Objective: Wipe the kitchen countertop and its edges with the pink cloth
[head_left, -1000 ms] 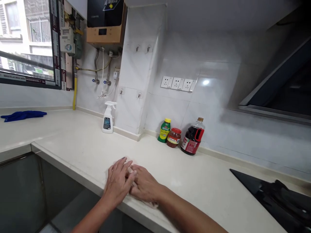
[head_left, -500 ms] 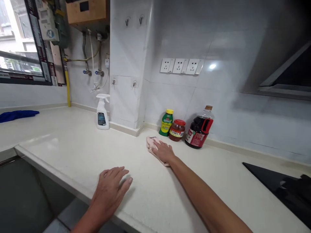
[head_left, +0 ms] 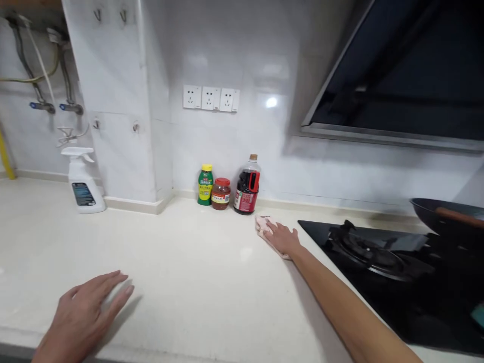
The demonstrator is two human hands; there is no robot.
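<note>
My right hand [head_left: 283, 239] presses a pale pink cloth [head_left: 262, 225] flat against the white countertop [head_left: 189, 282], just left of the black gas hob. Part of the cloth sticks out past my fingertips and under the palm. At the lower left, my left hand [head_left: 85, 312] is open and holds nothing, fingers stretched forward near the counter's front edge. Against the wall stand a green bottle with a yellow cap [head_left: 205, 185], a red-lidded jar [head_left: 221, 194] and a large bottle of dark liquid with a red handle [head_left: 247, 186]. The cloth lies in front and right of them.
A white spray bottle [head_left: 83, 184] stands at the left by the tiled column [head_left: 113, 151]. To the right are the gas hob [head_left: 416, 302] with its burner [head_left: 372, 254] and a wok [head_left: 431, 214]. A range hood [head_left: 397, 75] overhangs the hob.
My right hand has slid the cloth rightward along the counter, past the bottles toward the hob. The view has turned right, bringing in the hob and wok. My left hand stays open.
</note>
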